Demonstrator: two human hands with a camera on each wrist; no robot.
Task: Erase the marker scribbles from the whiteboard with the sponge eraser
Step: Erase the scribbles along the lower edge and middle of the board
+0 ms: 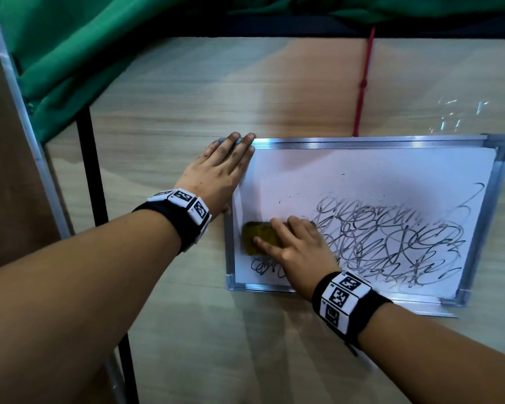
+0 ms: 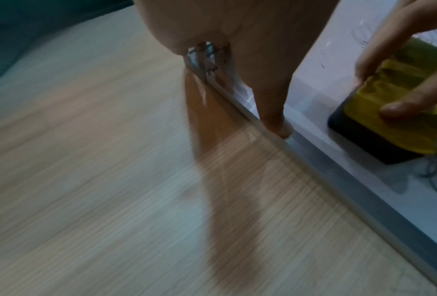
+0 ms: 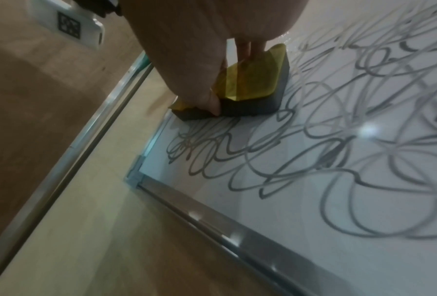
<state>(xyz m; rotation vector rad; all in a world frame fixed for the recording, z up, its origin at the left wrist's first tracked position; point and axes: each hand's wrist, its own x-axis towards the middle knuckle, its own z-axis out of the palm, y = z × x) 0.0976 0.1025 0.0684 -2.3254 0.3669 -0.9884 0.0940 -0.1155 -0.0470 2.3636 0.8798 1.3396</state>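
Note:
A metal-framed whiteboard (image 1: 376, 170) lies flat on the wooden table. Black marker scribbles (image 1: 391, 240) cover its near and right part; the far left part is wiped white. My right hand (image 1: 298, 243) grips a yellow sponge eraser (image 1: 258, 236) with a dark underside near the board's left edge, thumb on its near side and fingers over its top. In the right wrist view the eraser (image 3: 250, 84) sits just beyond a patch of scribbles (image 3: 313, 160). My left hand (image 1: 225, 167) lies flat with straight fingers on the board's far left corner, thumb on the frame (image 2: 275, 124).
The wooden table (image 1: 187, 112) extends left of and beyond the board. A green cloth (image 1: 70, 53) hangs at the far left, a red cord (image 1: 363, 83) runs from the table's far edge to the board. A metal tray rail (image 1: 414, 307) lines the board's near edge.

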